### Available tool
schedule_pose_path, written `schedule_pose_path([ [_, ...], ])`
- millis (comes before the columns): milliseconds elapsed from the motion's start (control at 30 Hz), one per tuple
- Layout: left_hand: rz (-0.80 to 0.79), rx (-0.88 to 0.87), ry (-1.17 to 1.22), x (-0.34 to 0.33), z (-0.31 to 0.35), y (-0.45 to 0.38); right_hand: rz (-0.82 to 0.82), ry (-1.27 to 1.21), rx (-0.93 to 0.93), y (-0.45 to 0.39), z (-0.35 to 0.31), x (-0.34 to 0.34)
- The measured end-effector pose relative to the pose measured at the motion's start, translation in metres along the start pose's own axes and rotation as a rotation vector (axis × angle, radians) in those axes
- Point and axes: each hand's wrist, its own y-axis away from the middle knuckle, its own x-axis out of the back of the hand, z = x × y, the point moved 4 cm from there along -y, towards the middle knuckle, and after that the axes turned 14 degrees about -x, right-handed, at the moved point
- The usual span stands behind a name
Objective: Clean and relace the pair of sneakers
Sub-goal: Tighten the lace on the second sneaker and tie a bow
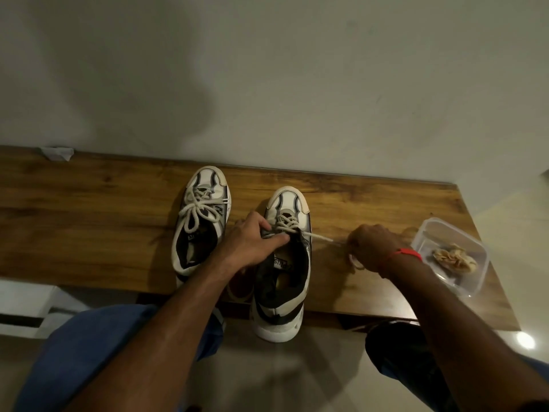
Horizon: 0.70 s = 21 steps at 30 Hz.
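Two white, grey and black sneakers stand on a wooden table [89,209], toes toward the wall. The left sneaker [202,218] is laced and tied in a bow. The right sneaker [282,263] overhangs the table's near edge with its heel. My left hand [252,242] grips the right sneaker at its upper eyelets, thumb across the tongue. My right hand [372,243] holds the off-white lace [319,237], which runs taut from the shoe's right side to my curled fingers. A loop of lace hangs under that hand.
A clear plastic container [475,281] with a crumpled beige cloth [454,258] inside sits at the table's right end. A scrap of white paper [56,153] lies at the back left by the wall. My knees are under the table's near edge.
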Motion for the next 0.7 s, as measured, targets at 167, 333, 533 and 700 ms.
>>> schedule_pose_path([
  [167,-0.106,0.04,0.234,0.016,0.004,0.011,0.022,-0.412,0.351,0.021,-0.045,0.012],
  [333,0.014,-0.126,-0.004,0.013,0.002,0.002,0.101,-0.39,0.334,0.025,-0.055,0.008],
  [533,0.234,-0.177,-0.346,0.014,-0.004,0.005,0.199,-0.199,0.303,0.013,-0.035,0.006],
  [700,0.111,-0.068,0.027,0.015,-0.005,0.003,0.025,-0.43,0.315,0.01,-0.032,0.001],
])
